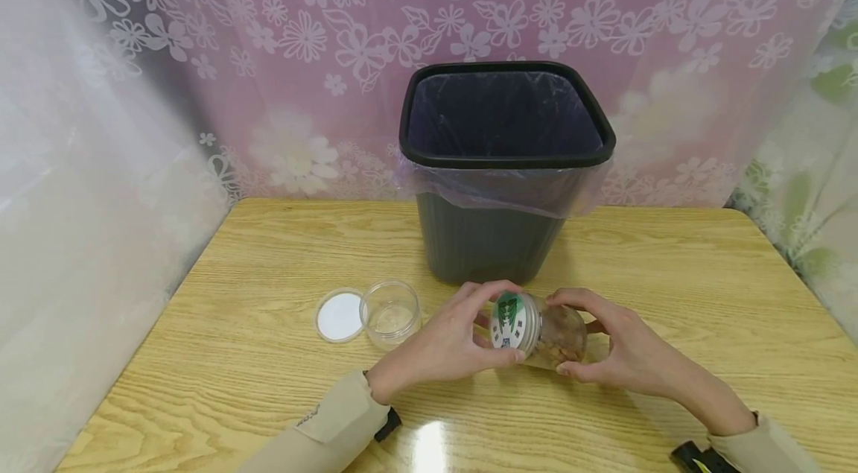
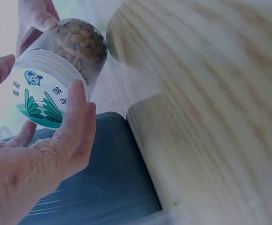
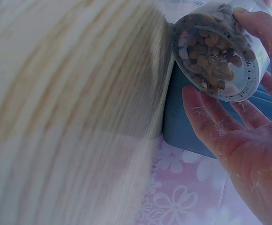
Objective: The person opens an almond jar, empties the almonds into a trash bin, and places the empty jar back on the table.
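Note:
A small clear plastic jar (image 1: pixel 553 339) of brown nuts lies on its side just above the wooden table (image 1: pixel 670 272), held between both hands. Its white lid (image 1: pixel 512 320) carries a green printed label and faces left. My left hand (image 1: pixel 462 343) grips the lid (image 2: pixel 42 93) with thumb and fingers curled round its edge. My right hand (image 1: pixel 613 346) grips the jar's body, the nuts showing through its clear base (image 3: pixel 213 54). An empty open clear jar (image 1: pixel 391 313) stands to the left, its white lid (image 1: pixel 339 315) flat beside it.
A dark grey bin (image 1: pixel 503 167) lined with a clear bag stands at the back middle of the table, just beyond the hands. Flowered pink curtains hang behind and to the sides. The table's left and right parts lie bare.

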A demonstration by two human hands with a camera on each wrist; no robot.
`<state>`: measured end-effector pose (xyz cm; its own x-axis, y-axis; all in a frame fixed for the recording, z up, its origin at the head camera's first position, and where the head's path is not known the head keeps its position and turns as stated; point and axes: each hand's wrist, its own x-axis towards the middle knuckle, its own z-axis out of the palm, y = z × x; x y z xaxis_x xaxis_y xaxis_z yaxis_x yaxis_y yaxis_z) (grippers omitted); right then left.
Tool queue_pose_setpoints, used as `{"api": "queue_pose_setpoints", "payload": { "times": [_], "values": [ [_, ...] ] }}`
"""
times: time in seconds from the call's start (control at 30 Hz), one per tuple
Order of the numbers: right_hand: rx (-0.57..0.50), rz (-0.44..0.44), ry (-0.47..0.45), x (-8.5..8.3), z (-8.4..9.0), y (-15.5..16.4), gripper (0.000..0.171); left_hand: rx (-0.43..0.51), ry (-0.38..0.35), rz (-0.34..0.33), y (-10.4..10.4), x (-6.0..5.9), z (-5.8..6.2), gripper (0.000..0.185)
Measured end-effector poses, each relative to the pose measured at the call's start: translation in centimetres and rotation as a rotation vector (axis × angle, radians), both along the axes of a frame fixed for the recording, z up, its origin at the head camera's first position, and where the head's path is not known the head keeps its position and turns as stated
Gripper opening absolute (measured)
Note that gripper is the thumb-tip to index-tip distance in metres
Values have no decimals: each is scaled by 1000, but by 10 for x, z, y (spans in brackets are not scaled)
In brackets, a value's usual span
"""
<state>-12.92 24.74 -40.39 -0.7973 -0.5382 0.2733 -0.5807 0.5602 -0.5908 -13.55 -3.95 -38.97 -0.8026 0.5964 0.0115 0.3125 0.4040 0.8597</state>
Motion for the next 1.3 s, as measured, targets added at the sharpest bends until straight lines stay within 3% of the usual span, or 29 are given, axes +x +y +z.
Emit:
{"api": "queue_pose_setpoints", "payload": {
  "times": [0.2, 0.27, 0.5, 0.67, 1.3],
  "values": [
    [-3, 0, -4, 0, 0, 0, 81, -9, -9, 13, 1, 1, 0, 76],
    [-6, 2, -9, 0, -1, 1, 81, -27, 22, 7, 1, 1, 0, 78],
    [-15, 2, -15, 0, -2, 2, 81, 64, 37, -73, 2, 0, -3, 84],
    [-12, -2, -11, 1, -2, 2, 81, 72, 71, -96, 2, -2, -4, 85],
    [-14, 18, 3, 2, 2, 0, 80, 85, 47, -92, 3, -2, -5, 85]
  ]
}}
